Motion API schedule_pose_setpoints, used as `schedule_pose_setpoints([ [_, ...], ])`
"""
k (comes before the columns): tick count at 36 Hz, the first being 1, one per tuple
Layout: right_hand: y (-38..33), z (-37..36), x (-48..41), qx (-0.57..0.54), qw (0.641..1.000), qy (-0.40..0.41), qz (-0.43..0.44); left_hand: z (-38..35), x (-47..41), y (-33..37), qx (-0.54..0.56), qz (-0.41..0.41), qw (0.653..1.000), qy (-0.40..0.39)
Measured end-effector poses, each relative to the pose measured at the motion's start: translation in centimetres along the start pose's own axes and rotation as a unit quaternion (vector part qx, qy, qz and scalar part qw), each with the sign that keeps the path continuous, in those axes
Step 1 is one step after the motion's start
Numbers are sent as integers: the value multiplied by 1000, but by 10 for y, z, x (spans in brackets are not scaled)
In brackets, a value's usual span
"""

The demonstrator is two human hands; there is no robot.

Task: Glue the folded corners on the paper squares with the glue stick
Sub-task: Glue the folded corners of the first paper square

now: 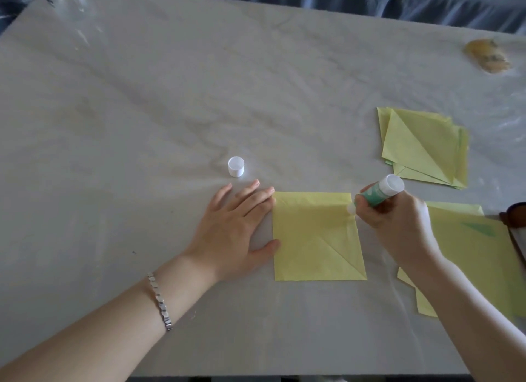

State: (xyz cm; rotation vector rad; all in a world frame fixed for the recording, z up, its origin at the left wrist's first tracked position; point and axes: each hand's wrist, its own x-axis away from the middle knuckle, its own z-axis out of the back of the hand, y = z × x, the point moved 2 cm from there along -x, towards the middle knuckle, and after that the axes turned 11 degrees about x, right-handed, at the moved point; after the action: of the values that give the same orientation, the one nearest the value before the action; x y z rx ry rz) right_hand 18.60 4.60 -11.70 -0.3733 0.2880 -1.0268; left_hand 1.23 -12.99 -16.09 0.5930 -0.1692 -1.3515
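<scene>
Yellow square (pixel 313 233), one glue stick (pixel 375 195), one cap (pixel 236 166)

Left hand (pixel 236 233) lies flat, fingers straight, at the square's (pixel 316 239) left edge; right hand (pixel 398 225) grips the glue stick (pixel 378 195), its tip at the square's upper right corner.

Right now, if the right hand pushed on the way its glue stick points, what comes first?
The paper square: the tip of the glue stick seems already on its right edge.
</scene>
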Motion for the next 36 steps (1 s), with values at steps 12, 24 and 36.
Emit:
schedule_pose_setpoints([
  [12, -58, -19, 25, -68, 996, -17, 61, 2, 0, -1, 14, -6, 1000, -1],
  [24, -85, -43, 34, -96, 986, -42, 130, 2, 0, -1, 15, -11, 1000, 8],
  [36, -43, -22, 26, -40, 996, -12, 79, 0, 1, -1, 2, -7, 1000, -10],
])
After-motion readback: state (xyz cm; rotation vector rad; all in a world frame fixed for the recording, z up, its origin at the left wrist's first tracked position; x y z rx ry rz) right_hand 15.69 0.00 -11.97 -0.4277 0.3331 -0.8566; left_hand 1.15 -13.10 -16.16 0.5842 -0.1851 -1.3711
